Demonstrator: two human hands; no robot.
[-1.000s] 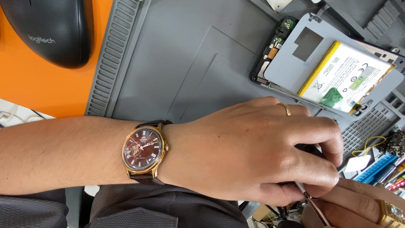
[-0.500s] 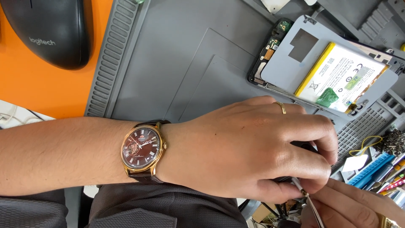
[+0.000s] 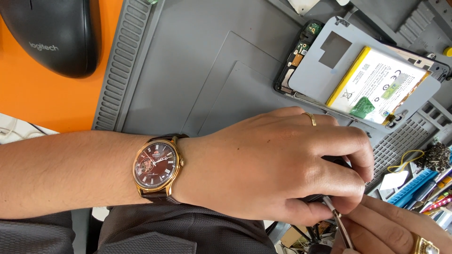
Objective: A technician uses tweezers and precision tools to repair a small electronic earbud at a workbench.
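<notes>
Left hand (image 3: 282,164) is curling shut around a small dark part that is mostly hidden under the fingers, at the near edge of the grey mat (image 3: 212,61). Right hand (image 3: 391,226) is pinching metal tweezers (image 3: 340,226) whose tip is meeting that part. Risk: with the contact point hidden, the tweezers may be slipping off, flicking the part toward the opened phone (image 3: 362,75) or off the table.

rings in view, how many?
2. A thin gold band on a finger of the left hand; a chunky gold ring on the right hand at the bottom right corner. Curled fingers may hide more.
</notes>
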